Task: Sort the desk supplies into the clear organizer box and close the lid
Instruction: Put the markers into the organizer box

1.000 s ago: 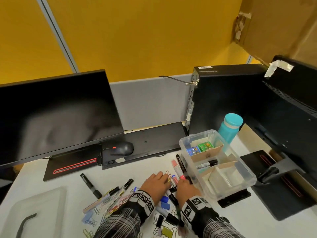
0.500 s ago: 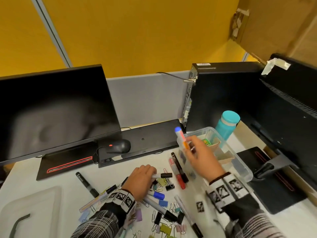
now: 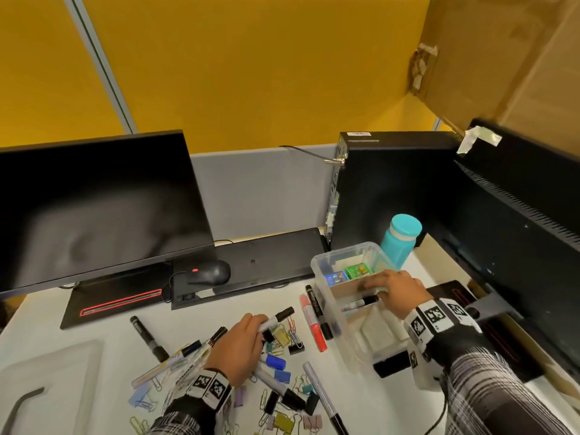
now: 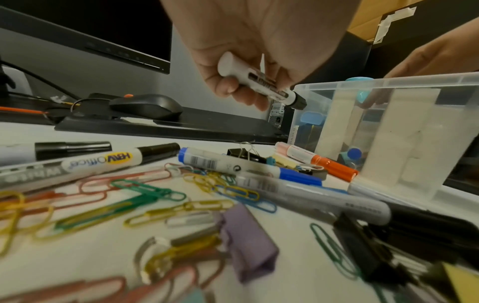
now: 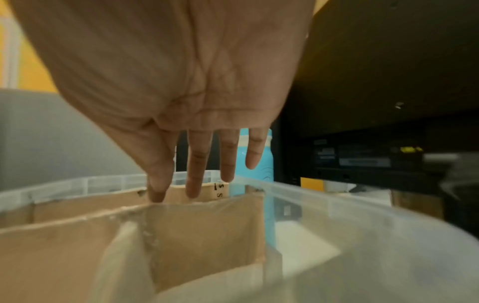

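The clear organizer box (image 3: 317,259) stands open at the right, split by cardboard dividers (image 5: 197,223). My right hand (image 3: 373,284) hovers over its middle compartment with straight fingers (image 5: 198,180) and holds nothing. A black-capped marker (image 3: 361,303) lies in that compartment. My left hand (image 3: 255,327) grips a white marker with a black cap (image 4: 259,82) just above the pile. Markers (image 3: 312,324), paper clips (image 4: 145,190) and binder clips (image 4: 249,242) are scattered on the desk left of the box. The lid (image 3: 47,375) lies at the near left.
A black monitor (image 3: 94,208), a mouse (image 3: 210,273) and a keyboard (image 3: 266,262) line the back. A teal bottle (image 3: 400,241) stands right behind the box, against a black computer tower (image 3: 392,189). A second monitor stand (image 3: 489,309) sits at the right.
My right hand carried a blue-capped marker from the pile to the box and let it go; it now hovers there with nothing in it. My left hand picked up a black-capped white marker.
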Tool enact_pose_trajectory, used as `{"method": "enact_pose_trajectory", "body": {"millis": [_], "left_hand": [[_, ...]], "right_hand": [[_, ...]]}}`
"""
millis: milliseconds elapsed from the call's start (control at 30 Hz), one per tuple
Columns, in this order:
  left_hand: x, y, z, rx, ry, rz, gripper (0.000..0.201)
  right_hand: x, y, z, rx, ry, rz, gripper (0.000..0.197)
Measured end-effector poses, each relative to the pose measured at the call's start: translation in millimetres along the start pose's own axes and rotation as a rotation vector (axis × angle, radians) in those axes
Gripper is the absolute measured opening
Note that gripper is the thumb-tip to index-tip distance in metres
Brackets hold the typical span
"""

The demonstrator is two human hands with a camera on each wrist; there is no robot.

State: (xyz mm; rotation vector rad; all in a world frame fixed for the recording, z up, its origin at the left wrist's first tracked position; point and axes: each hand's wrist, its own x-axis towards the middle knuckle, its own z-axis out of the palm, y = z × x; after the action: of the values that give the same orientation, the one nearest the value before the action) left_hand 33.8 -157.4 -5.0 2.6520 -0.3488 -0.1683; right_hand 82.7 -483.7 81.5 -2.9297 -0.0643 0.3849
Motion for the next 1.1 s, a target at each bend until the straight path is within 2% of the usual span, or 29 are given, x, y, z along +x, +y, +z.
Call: {"method": "enact_pose_trajectory", "body": {"millis": [67, 167, 233, 333, 467, 600, 667, 767, 867, 933, 1000, 1100], "left_hand": [[-4.7, 3.5, 4.9, -0.039, -0.004, 0.003, 0.039], [-1.0, 25.1, 0.8, -0.068, 0.042, 0.032, 0.044], [8.9, 50.9, -5.8, -0.073, 0.08, 0.098, 0.045], [32.3, 95.2, -11.7, -0.004, 0.103, 0.216, 0.045], [69.6, 143.1, -0.7, 0.143, 0.029, 0.28, 0.044], [88.0, 160.4, 16.7, 0.218, -0.082, 0.251, 0.045], [85.5, 157.5, 15.1, 0.182, -0.037, 0.251, 0.044], [68.6, 142.7, 0.1, 0.082, 0.127, 0.257, 0.038], [47.1, 108.5, -10.4, 0.052, 0.21, 0.195, 0.028], [34.6, 79.3, -11.7, 0.086, 0.18, 0.149, 0.025], [27.8, 52.4, -9.6, 0.158, 0.128, 0.148, 0.024], [27.1, 29.4, -6.3, 0.272, 0.02, 0.215, 0.028]], "right_hand": [[-9.7, 9.4, 7.9, 0.081, 0.1, 0.031, 0.038], [-23.4, 19.9, 34.8, 0.104, 0.243, 0.196, 0.049], [-30.6, 23.9, 53.2, 0.153, 0.272, 0.255, 0.056], [-35.7, 27.6, 66.1, 0.165, 0.305, 0.246, 0.057], [-34.9, 27.5, 64.9, 0.174, 0.336, 0.241, 0.055], [-35.1, 26.2, 63.5, 0.173, 0.348, 0.233, 0.054], [-35.3, 27.1, 62.9, 0.166, 0.339, 0.228, 0.054], [-37.4, 25.8, 60.6, 0.203, 0.33, 0.231, 0.055], [-45.2, 11.2, 53.8, 0.238, 0.409, 0.211, 0.055], [-53.6, -8.6, 47.0, 0.252, 0.516, 0.125, 0.05], [-61.4, -34.7, 41.9, 0.262, 0.586, -0.036, 0.042], [-69.8, -76.3, 51.9, 0.205, 0.534, -0.276, 0.037]]}}
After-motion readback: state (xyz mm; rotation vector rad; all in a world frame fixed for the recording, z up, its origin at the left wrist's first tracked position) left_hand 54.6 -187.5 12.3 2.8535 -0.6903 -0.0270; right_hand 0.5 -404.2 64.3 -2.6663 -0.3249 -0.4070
